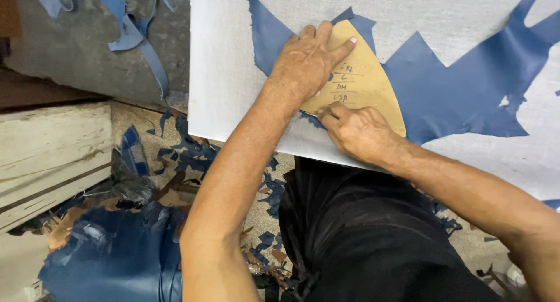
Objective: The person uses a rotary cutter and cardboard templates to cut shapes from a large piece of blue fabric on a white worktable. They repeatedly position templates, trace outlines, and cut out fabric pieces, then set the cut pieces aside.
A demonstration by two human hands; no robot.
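While the left hand [306,60] lies flat and spread over the tan card template [364,83], pinning it down, the right hand [356,130] sits curled at the template's near edge, fingers pinched together. It looks like it's gripping some small tool there, but the tool itself is hidden by the knuckles, so I can't say what it is or how tight the grip is.

Key relation: the template is directly under the left palm and just beyond the right hand's fingertips, touching both. It's a rounded wedge shape, and its long axis runs from a point beyond the left fingertips back toward the right wrist, where the curved base is. The right hand is the one at the edge line; the left is only on top, holding nothing, just pressing.

The template looks like stiff tan card with some handwritten marks in the middle, partly covered by the left fingers. Under it is a blue leather sheet [466,86] with a jagged, cut-out outline, spread on the pale grey worktop [221,74]. That sheet runs out well past the right forearm.

Down beside the left elbow the floor is scattered with blue scraps [186,153], and there's a bigger blue heap [111,255] further back.
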